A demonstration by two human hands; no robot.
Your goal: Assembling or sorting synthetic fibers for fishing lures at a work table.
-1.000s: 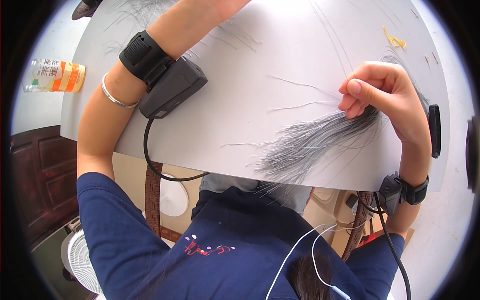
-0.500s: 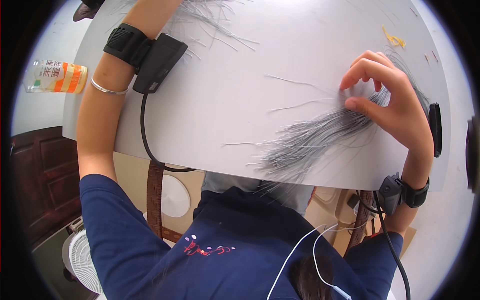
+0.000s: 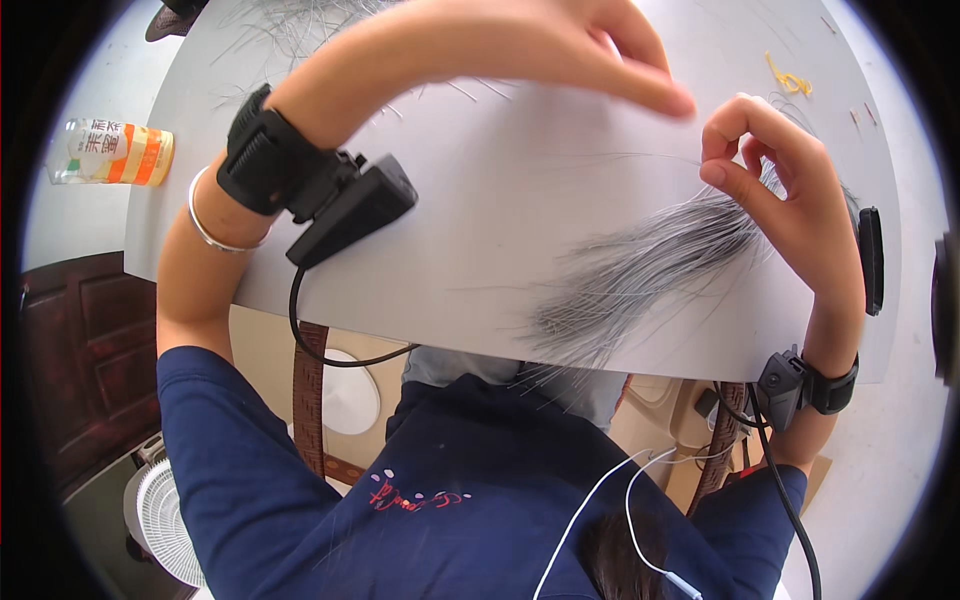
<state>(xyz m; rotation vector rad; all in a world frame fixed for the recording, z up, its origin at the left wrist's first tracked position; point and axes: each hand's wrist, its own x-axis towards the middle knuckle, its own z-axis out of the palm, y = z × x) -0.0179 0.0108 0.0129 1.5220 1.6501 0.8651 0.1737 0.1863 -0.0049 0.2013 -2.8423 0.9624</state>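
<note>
We see a bundle of grey hair (image 3: 640,265) lying fanned on the pale counter (image 3: 470,230), its loose ends spilling over the near edge. Our right hand (image 3: 790,200) rests on its gathered end, thumb and forefinger pinched together as if on a few strands. Our left hand (image 3: 560,45) hovers above, fingers extended, holding nothing. The hair looks feather-light, limp and slippery; we judge it best gripped at the gathered end.
</note>
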